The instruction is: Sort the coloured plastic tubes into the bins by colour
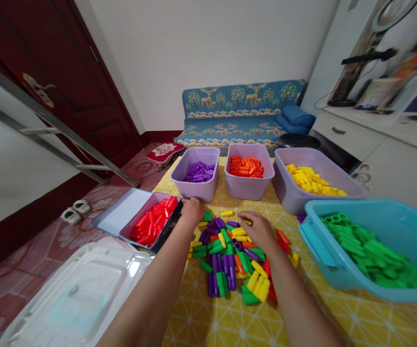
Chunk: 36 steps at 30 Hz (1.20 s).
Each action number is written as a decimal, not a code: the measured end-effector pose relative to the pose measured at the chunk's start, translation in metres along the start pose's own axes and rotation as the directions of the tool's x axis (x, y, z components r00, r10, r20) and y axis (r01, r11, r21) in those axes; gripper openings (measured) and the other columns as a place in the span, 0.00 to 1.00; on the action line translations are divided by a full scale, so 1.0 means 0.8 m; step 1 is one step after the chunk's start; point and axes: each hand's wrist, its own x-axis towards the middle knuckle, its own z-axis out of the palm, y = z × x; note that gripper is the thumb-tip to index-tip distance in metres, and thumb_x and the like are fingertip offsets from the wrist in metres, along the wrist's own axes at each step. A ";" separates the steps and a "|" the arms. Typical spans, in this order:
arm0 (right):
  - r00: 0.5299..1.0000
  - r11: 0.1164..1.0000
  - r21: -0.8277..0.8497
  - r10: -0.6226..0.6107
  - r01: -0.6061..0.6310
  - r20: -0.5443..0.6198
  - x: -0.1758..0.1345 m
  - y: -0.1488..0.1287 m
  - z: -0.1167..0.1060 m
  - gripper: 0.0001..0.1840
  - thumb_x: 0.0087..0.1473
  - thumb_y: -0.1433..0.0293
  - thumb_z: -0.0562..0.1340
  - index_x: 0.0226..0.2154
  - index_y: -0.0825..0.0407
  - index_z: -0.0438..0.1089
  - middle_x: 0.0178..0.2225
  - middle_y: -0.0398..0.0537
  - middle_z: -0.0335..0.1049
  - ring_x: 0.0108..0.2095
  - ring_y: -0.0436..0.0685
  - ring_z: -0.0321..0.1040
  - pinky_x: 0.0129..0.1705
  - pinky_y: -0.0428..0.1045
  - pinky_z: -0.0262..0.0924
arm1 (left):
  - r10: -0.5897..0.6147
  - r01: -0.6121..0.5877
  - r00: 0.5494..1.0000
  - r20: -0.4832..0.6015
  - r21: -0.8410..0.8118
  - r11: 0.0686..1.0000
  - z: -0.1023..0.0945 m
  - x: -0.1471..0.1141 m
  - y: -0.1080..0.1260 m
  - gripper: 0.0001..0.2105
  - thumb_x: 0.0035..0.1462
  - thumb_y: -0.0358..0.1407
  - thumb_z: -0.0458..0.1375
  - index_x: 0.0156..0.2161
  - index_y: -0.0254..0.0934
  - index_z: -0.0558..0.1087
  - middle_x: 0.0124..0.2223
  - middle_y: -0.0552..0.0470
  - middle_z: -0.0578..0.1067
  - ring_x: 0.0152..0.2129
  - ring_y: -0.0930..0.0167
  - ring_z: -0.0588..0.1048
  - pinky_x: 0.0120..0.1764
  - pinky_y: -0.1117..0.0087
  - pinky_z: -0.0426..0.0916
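Note:
A mixed pile of short plastic tubes (225,260) in purple, green, yellow, orange and red lies on the yellow patterned cloth. My left hand (193,211) is at the pile's far left, against the right side of the tin box (175,219) of red tubes; its fingers are mostly hidden behind the back of the hand. At the pile's far right edge is my right hand (258,227), fingers curved and apart from the thumb, nothing visibly held. A yellow tube (226,213) lies between the hands, and green tubes (207,215) sit just right of my left hand.
Lilac bins hold purple (196,190), orange (246,188) and yellow tubes (291,200). A turquoise tub (324,265) of green tubes stands at right. A clear plastic lid (81,294) lies at left. Beyond are a sofa (230,127) and a metal ladder (49,118).

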 end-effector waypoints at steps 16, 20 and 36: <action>1.000 1.000 -0.024 -0.008 0.008 -0.007 0.000 -0.002 -0.001 0.13 0.53 0.68 0.58 0.38 0.51 0.75 0.41 0.51 0.76 0.45 0.58 0.70 0.51 0.54 0.61 | 0.088 -0.084 0.994 -0.058 0.061 0.995 0.020 -0.029 0.012 0.18 0.60 0.37 0.50 0.51 0.26 0.66 0.48 0.31 0.71 0.45 0.58 0.73 0.46 0.62 0.67; 1.000 0.997 -0.071 -0.011 0.012 0.002 0.000 0.002 0.003 0.18 0.52 0.68 0.58 0.47 0.52 0.72 0.47 0.53 0.73 0.49 0.59 0.68 0.54 0.56 0.59 | 0.313 -0.312 0.950 0.003 -0.075 0.947 0.031 -0.043 0.020 0.16 0.60 0.41 0.51 0.46 0.33 0.72 0.47 0.40 0.73 0.43 0.63 0.74 0.47 0.66 0.66; 0.967 0.950 0.312 -0.096 0.018 0.235 0.001 -0.035 -0.023 0.19 0.46 0.75 0.58 0.42 0.54 0.75 0.42 0.51 0.76 0.44 0.57 0.72 0.51 0.54 0.63 | 0.759 -0.725 0.646 -0.073 -0.367 0.582 -0.019 -0.128 0.020 0.16 0.58 0.32 0.55 0.51 0.42 0.71 0.51 0.50 0.75 0.46 0.67 0.74 0.50 0.68 0.67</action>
